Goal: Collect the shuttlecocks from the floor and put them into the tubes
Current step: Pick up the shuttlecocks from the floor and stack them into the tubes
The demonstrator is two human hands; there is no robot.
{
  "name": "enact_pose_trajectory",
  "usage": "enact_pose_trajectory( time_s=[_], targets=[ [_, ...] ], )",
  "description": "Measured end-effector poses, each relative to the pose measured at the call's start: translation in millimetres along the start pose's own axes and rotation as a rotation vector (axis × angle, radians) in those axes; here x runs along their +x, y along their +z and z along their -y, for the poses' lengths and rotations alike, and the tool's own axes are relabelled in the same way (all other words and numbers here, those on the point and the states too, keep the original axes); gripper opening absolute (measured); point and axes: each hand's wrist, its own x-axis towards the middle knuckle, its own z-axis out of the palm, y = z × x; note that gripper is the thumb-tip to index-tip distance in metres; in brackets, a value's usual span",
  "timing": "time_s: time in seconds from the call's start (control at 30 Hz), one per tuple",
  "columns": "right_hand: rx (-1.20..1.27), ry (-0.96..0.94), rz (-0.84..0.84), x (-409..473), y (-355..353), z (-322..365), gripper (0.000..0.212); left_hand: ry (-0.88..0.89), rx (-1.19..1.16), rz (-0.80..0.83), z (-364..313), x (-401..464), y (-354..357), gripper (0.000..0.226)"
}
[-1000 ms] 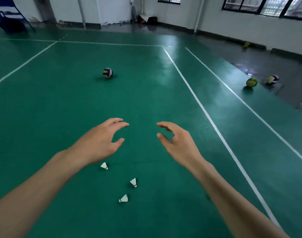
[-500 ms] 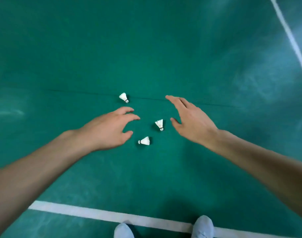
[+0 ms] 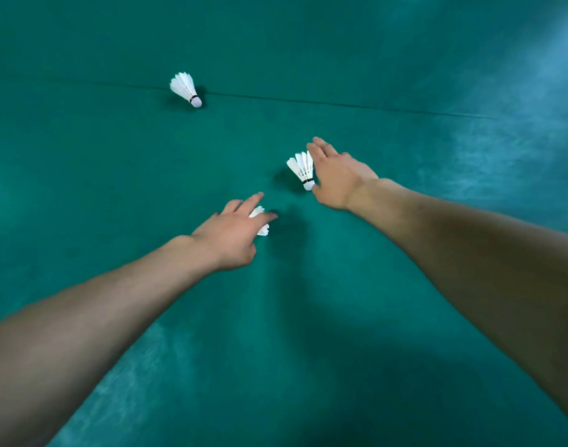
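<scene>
Your left hand (image 3: 234, 235) reached down over the nearest shuttlecock (image 3: 260, 222), fingers extended and fanned across it, so that only part of the white feather skirt showed past your index finger and thumb. Whether those fingers had closed on it, or merely lay over it, could not be told from the head view.

Your right hand (image 3: 336, 179) lay just beside the middle shuttlecock (image 3: 301, 169), up and to the right of the nearest one. Your fingers were straight and held close together along the right edge of its feathers, and the base of your thumb touched the cork tip, which pointed back toward you. The feathers fanned away from you. Nothing showed a finger curled around it.

The far shuttlecock (image 3: 184, 88) rested alone on the green floor (image 3: 115, 172), well apart from the nearest one, beyond it and to the left, untouched by either hand. It lay on its side with its cork toward you and to the right, right at a thin dark seam (image 3: 373, 106) that crossed the floor from side to side.
</scene>
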Motion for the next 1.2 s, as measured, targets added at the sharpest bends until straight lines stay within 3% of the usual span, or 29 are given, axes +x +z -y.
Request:
enact_pose_trajectory(
  time_s=[0.13, 0.27, 0.4, 0.7, 0.77, 0.9, 1.0, 1.1, 1.2],
  targets=[
    [-0.036, -0.024, -0.012, 27.6, 28.8, 5.2, 0.080, -0.058, 0.056, -0.012, 14.8, 20.7, 35.8, 0.078],
    [-0.125, -0.086, 0.013, 36.5, 35.5, 6.0, 0.081, -0.025, 0.110, -0.107, 23.3, 15.9, 39.1, 0.062],
    [-0.096, -0.024, 0.077, 46.3, 33.8, 9.8, 0.088, -0.020, 0.224, -0.212, 22.7, 4.7, 44.4, 0.050],
    [-0.130, -0.030, 0.146, 67.1, 37.2, 14.6, 0.094, 0.026, 0.351, -0.216, 46.7, -29.1, 57.8, 0.040],
    [-0.138, -0.011, 0.153, 68.1, 37.0, 12.6, 0.089, 0.022, 0.346, -0.183, 50.0, -33.7, 58.8, 0.050],
    [-0.191, 0.005, 0.005, 65.4, 39.6, 14.9, 0.067, 0.033, 0.359, -0.121, 49.0, -40.7, 65.6, 0.066],
    [-0.319, -0.021, 0.067, 57.6, 39.5, 14.7, 0.054, 0.090, 0.379, -0.135, 45.6, -42.2, 73.2, 0.066],
    [-0.436, -0.041, 0.074, 47.9, 36.1, 12.8, 0.010, 0.109, 0.418, -0.152, 44.8, -39.6, 77.5, 0.066],
    [-0.469, -0.025, 0.094, 39.6, 35.5, 9.5, 0.032, 0.056, 0.478, -0.141, 45.5, -31.9, 73.2, 0.066]
  ],
)
